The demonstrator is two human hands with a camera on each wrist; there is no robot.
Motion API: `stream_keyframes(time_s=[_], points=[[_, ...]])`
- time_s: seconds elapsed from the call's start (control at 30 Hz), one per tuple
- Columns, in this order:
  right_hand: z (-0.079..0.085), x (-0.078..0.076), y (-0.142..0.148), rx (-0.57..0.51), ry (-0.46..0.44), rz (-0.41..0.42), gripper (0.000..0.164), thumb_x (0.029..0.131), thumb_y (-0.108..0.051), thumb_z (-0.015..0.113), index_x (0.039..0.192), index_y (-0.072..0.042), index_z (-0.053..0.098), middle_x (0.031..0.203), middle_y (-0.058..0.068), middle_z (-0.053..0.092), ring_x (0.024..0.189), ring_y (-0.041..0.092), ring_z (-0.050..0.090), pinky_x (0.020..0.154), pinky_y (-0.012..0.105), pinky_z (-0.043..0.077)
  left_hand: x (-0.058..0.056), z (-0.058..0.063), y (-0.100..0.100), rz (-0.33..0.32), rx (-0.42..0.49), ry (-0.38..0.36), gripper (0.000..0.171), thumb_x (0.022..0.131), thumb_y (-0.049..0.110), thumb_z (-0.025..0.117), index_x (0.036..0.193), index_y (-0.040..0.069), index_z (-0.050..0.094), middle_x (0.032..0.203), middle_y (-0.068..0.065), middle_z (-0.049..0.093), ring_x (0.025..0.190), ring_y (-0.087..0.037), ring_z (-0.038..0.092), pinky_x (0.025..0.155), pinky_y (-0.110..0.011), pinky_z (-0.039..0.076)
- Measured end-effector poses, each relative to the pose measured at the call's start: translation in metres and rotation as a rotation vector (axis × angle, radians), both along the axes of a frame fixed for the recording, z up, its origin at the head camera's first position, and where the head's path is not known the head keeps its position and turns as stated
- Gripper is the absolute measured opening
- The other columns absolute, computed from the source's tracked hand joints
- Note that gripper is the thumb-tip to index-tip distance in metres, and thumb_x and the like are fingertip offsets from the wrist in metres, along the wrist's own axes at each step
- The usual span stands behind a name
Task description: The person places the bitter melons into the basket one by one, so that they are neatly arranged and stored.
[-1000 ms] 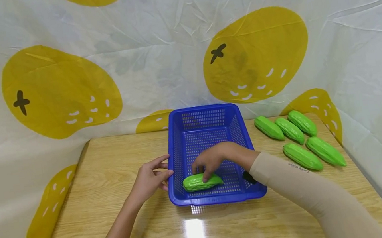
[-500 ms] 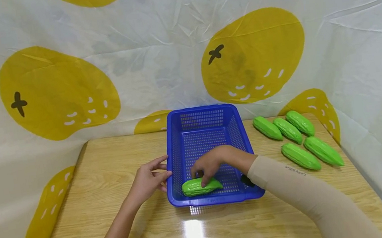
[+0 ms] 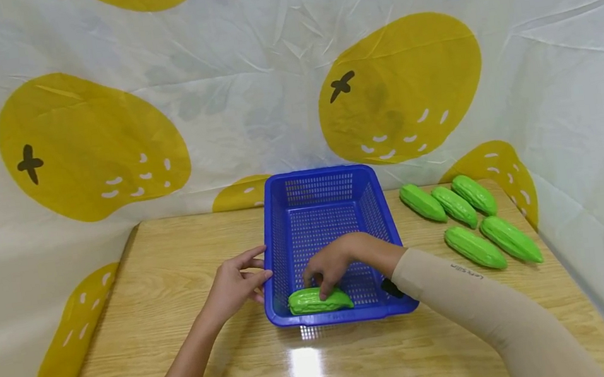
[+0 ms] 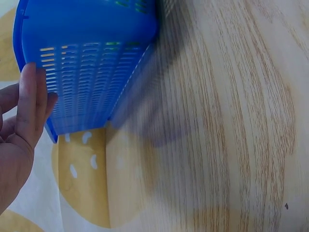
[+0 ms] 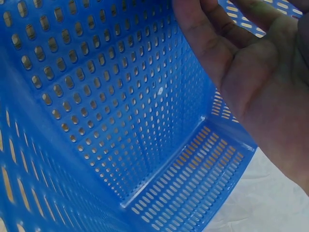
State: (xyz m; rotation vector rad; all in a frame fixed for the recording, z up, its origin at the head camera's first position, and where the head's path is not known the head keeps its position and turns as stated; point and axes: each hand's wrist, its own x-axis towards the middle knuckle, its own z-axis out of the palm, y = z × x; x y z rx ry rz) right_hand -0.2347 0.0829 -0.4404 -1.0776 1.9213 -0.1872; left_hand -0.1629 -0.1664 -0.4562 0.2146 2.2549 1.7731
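Observation:
A blue plastic basket (image 3: 347, 317) with a perforated floor and walls stands on the wooden table. Inside, along its near wall, lies a green bitter melon (image 3: 302, 302), its pointed end to the right. My right hand (image 3: 330, 265) reaches in from the right and grips the melon from above, thumb on the near side. In the right wrist view that hand (image 5: 256, 82) shows at the upper right, but the melon is out of sight. My left hand (image 3: 237, 288) touches the basket's left rim with extended fingers, also seen on the left hand (image 4: 26, 111) in the left wrist view.
Several more green bitter melons (image 3: 455, 207) lie on the table (image 3: 195, 247) to the right of the basket. A white cloth (image 3: 246, 113) with yellow fruit prints hangs behind the table and at its sides.
My right hand has brought the bitter melon slightly nearer, down to the basket's front wall. The left hand keeps its place at the rim.

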Motion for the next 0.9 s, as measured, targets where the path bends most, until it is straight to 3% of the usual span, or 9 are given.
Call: stream_keyframes(time_s=[0.13,0.37,0.63,0.9], points=[[0.001,0.001,0.0019,0.008,-0.009,-0.044,0.044,0.098,-0.028,0.072,0.138,-0.014,0.061,0.11,-0.001,0.066,0.099,0.006,0.06,0.09,0.021,0.056,0.0001,-0.0009,0.0007,0.001,-0.006,0.002,0.059,0.094,0.003,0.074,0.149,0.001,0.053,0.12,-0.028,0.068,0.071,-0.021,0.073,0.057,-0.04,0.068],[0.0018,0.0014,0.0032,-0.014,-0.009,-0.051,0.042,0.097,-0.028,0.073,0.135,-0.014,0.061,0.109,-0.001,0.067,0.1,0.006,0.061,0.093,0.021,0.055,-0.0001,-0.0008,0.0006,0.008,-0.007,0.003,0.059,0.094,0.002,0.073,0.149,0.001,0.053,0.12,-0.027,0.068,0.07,-0.02,0.073,0.057,-0.041,0.068],[-0.0015,-0.0005,0.0035,-0.022,-0.015,-0.055,0.045,0.097,-0.032,0.073,0.137,-0.014,0.061,0.111,-0.002,0.067,0.102,0.006,0.061,0.095,0.022,0.055,-0.0008,-0.001,0.0013,0.007,-0.003,0.003,0.059,0.094,0.0,0.073,0.149,0.0,0.053,0.119,-0.028,0.068,0.069,-0.019,0.072,0.062,-0.055,0.066],[0.0006,-0.0037,0.0064,-0.038,-0.024,-0.072,0.046,0.097,-0.035,0.073,0.138,-0.017,0.061,0.11,-0.005,0.067,0.102,0.005,0.061,0.096,0.023,0.055,-0.0006,-0.0002,0.0007,0.007,-0.005,0.0,0.058,0.094,-0.001,0.073,0.149,0.0,0.053,0.12,-0.028,0.068,0.071,-0.02,0.074,0.063,-0.058,0.066]])
